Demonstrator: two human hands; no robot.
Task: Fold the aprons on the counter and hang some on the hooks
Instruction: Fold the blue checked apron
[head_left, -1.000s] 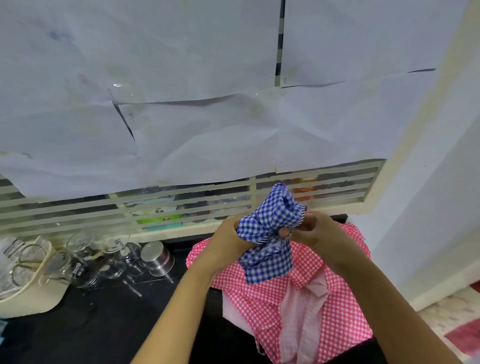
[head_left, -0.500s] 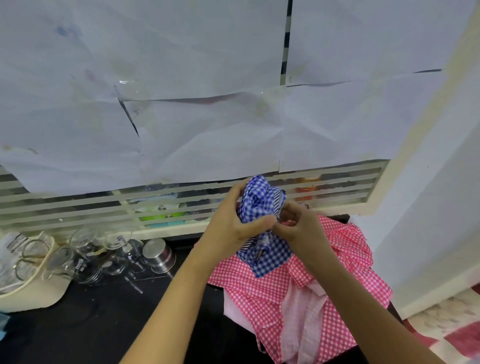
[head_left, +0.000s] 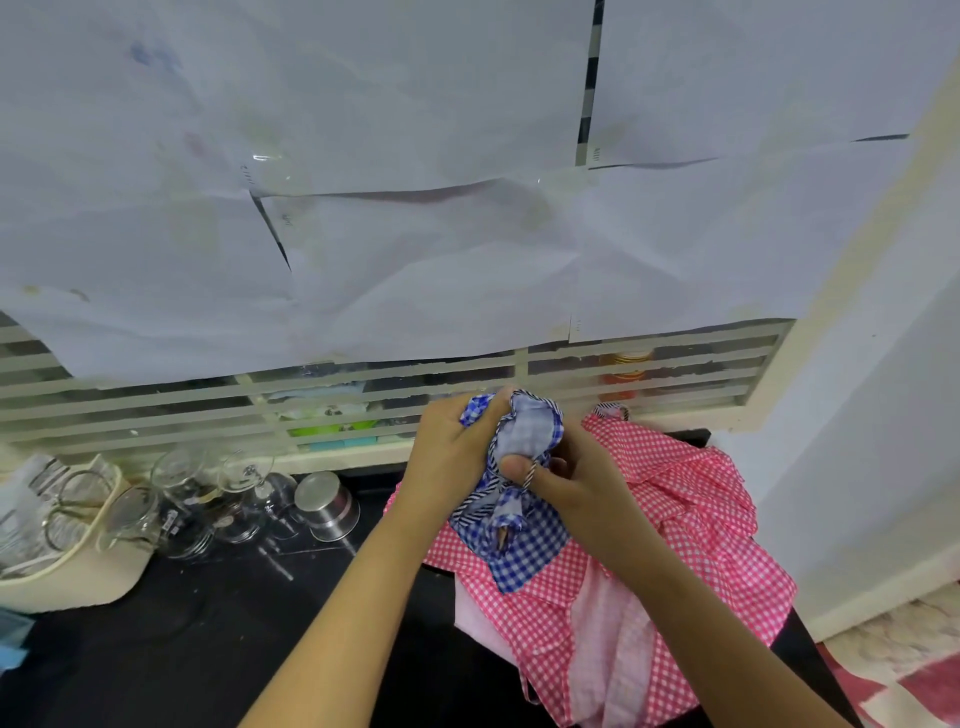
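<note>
A bunched blue-and-white checked apron (head_left: 524, 540) is held above the black counter (head_left: 171, 634). My left hand (head_left: 449, 457) grips its upper part, fingers wrapped round the cloth. My right hand (head_left: 566, 483) pinches the apron's striped cord and edge just beside the left hand. Below both hands a pink-and-white checked apron (head_left: 691, 525) lies crumpled on the counter's right end, partly covered by my arms. No hooks are in sight.
Several upturned glasses (head_left: 182, 499) and a steel cup (head_left: 328, 501) stand at the back left of the counter, next to a cream rack (head_left: 67, 571). A paper-covered window with a slatted grille (head_left: 363, 395) runs behind. A white wall (head_left: 883, 415) closes the right side.
The blue apron has been gathered tighter and turned, its pale underside now showing on top. My right hand shifted from the bundle's side to pinching the striped cord.
</note>
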